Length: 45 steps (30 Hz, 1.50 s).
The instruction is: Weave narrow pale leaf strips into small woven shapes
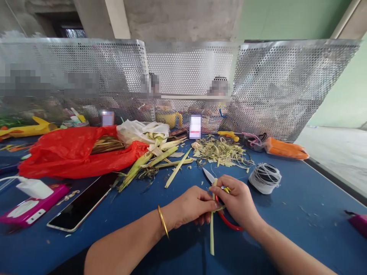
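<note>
A narrow pale green husk strip runs upright between my two hands, its lower end hanging free. My left hand, with a gold bangle at the wrist, is closed, pinching the strip between thumb and fingers. My right hand is also closed, its thumb and forefinger gripping the strip's upper part. A second thin green piece crosses between the fingertips. Red-handled scissors lie on the blue table behind and below my right hand, partly hidden by it, with the blade pointing away from me.
Husk stalks spill from a red plastic bag. Shredded husk lies ahead, a spool of grey cord right. A phone and magenta power strip are left. A perforated metal screen stands behind; people sit beyond it.
</note>
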Available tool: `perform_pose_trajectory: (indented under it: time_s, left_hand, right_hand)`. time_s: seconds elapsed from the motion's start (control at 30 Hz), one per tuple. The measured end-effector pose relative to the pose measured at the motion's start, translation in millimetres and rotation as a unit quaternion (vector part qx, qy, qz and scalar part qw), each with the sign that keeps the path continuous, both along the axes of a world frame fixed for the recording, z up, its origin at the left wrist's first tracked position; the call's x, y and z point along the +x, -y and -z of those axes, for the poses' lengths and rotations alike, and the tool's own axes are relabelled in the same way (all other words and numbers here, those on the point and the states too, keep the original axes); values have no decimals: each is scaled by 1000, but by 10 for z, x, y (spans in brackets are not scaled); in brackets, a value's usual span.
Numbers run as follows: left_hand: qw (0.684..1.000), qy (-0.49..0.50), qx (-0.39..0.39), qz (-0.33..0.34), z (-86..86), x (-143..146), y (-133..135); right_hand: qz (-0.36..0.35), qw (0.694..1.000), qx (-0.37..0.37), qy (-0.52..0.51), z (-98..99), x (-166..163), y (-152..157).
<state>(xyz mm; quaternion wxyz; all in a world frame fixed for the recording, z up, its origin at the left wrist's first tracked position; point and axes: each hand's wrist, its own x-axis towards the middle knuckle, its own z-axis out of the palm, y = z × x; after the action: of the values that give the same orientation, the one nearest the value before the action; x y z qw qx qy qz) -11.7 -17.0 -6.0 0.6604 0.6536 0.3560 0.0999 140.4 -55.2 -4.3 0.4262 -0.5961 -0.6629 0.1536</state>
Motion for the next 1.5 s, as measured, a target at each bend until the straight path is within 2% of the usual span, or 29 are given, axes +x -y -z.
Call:
perform_pose_trajectory:
  time_s: [0.07, 0.17, 0.33, 0.47, 0.57, 0.63, 0.77, 0.8, 0.87, 0.97, 1.03, 1.2, 1.37, 1.5]
  left_hand:
    - [1000, 12, -7, -2, -12, -11, -7]
    - [998, 36, -34, -26, -20, -20, -36]
    - [989, 78, -92, -81, -22, -43, -137]
    - [989, 76, -73, -104, -19, -65, -184]
    - [990, 69, -68, -99, -12, -65, -186]
    - [988, 74, -74, -111, -10, -58, -182]
    - [975, 104, -99, -167, -16, -54, -187]
    - [971, 115, -113, -175, -17, -56, -192]
    - [964, 130, -135, -186, -17, -58, -203]
    - [962, 136, -126, -203, 1, -43, -209]
    - [962, 130, -107, -213, 22, -20, -202]
    - [961, 125, -80, -234, 48, 14, -184]
    - [947, 174, -141, -232, 22, -20, -213]
    - [945, 212, -155, -197, 25, -22, -213]
  right_hand:
    - [4, 1000, 20, 12, 8, 6, -13]
    - [-27, 998, 34, 41, -25, 87, -57]
    - [-92, 990, 7, 108, -142, 279, -119]
    - [-132, 975, 1, 178, -142, 294, -108]
    - [-107, 973, 18, 206, -103, 242, -88]
    - [-77, 970, 55, 222, -94, 215, -78]
    - [25, 965, 144, 220, -140, 211, -59]
    - [43, 967, 138, 211, -153, 214, -53]
    - [33, 977, 76, 197, -158, 210, -44]
    - [-50, 980, -38, 191, -99, 174, -40]
    - [-92, 976, -58, 188, -40, 146, -43]
    - [-88, 965, 25, 245, -8, 125, -30]
    - [-36, 927, 163, 337, -114, 107, 21]
    - [-144, 895, 155, 393, -96, 51, 49]
